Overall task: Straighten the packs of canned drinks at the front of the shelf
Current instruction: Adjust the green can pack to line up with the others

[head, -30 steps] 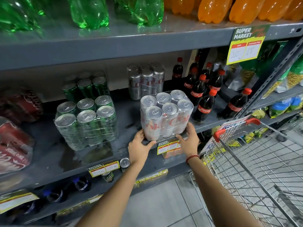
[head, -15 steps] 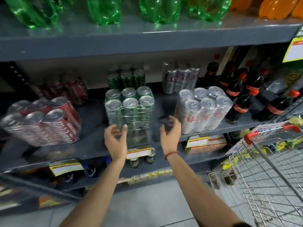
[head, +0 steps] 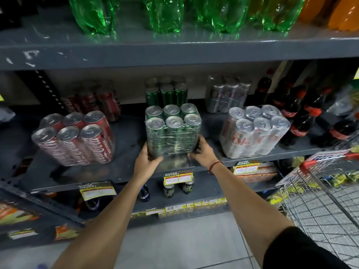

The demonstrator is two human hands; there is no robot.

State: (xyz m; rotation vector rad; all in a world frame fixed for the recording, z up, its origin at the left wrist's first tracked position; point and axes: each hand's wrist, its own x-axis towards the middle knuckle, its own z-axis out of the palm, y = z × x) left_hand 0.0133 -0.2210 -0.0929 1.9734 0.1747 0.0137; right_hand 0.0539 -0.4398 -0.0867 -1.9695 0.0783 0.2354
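Observation:
A shrink-wrapped pack of green cans [head: 172,131] stands at the middle of the grey shelf [head: 126,171], near its front edge. My left hand [head: 148,160] grips its lower left corner and my right hand [head: 203,152] grips its lower right corner. A pack of red cola cans [head: 77,138] leans tilted to the left of it. A pack of silver cans [head: 254,131] stands upright to the right. More green [head: 167,92], red [head: 93,100] and silver [head: 226,94] packs sit behind them.
Dark cola bottles [head: 303,121] crowd the right end of the shelf. Large green bottles [head: 165,14] stand on the shelf above. A wire shopping cart [head: 326,200] with a red handle is at my right. Price tags [head: 178,177] hang on the shelf's front edge.
Both hands left the silver pack, moved left with fingers apart, and now hold the green pack at its lower corners. My view shifted left.

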